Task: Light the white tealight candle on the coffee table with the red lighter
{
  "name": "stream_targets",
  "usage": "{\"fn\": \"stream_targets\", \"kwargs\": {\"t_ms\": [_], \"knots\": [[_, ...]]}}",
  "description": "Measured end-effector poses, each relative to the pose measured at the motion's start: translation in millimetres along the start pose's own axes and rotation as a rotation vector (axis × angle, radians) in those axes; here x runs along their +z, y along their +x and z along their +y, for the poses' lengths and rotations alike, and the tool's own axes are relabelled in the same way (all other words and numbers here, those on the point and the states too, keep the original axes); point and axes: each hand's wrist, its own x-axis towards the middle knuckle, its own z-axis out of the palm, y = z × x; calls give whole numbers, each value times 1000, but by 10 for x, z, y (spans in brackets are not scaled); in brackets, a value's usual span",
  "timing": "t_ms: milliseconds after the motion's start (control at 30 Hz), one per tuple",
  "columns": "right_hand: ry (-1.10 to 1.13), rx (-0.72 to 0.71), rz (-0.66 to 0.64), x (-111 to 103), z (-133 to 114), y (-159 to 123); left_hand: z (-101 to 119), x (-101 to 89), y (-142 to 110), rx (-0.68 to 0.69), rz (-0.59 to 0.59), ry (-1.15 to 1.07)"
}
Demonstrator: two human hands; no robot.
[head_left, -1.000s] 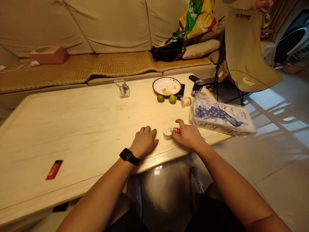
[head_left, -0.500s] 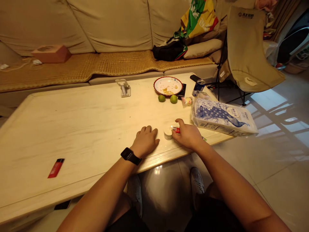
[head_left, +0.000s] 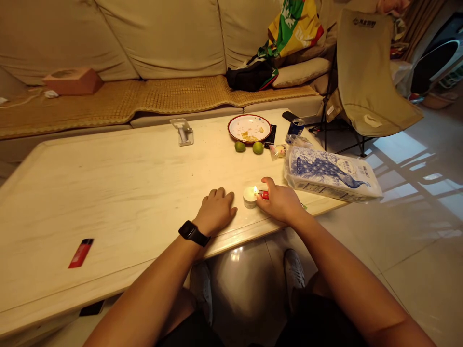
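Note:
A small white tealight candle stands near the front edge of the pale table. My right hand is closed around a red lighter, whose tip sits at the candle's right side with a small flame burning there. My left hand, with a black watch on the wrist, rests palm down on the table just left of the candle, fingers loosely curled and holding nothing.
A second red lighter lies at the table's front left. Further back are a phone stand, a plate, two limes, a can and a tissue pack. A sofa and folding chair stand behind.
A flame now burns at the lighter's tip beside the candle and lights the table around it. Both hands have stayed nearly where they were.

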Motion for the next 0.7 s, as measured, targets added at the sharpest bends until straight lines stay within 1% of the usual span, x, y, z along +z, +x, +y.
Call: {"fn": "stream_targets", "kwargs": {"t_ms": [167,367,533,700], "knots": [[22,17,15,14,12,12,-6,2,4,0,-5,-10],[60,73,76,-2,133,-14,-3,-5,8,1,-5,-11],[47,101,75,25,254,-53,-3,4,13,-3,-4,-21],[40,89,61,75,351,-97,-7,5,17,-2,-6,-30]]}}
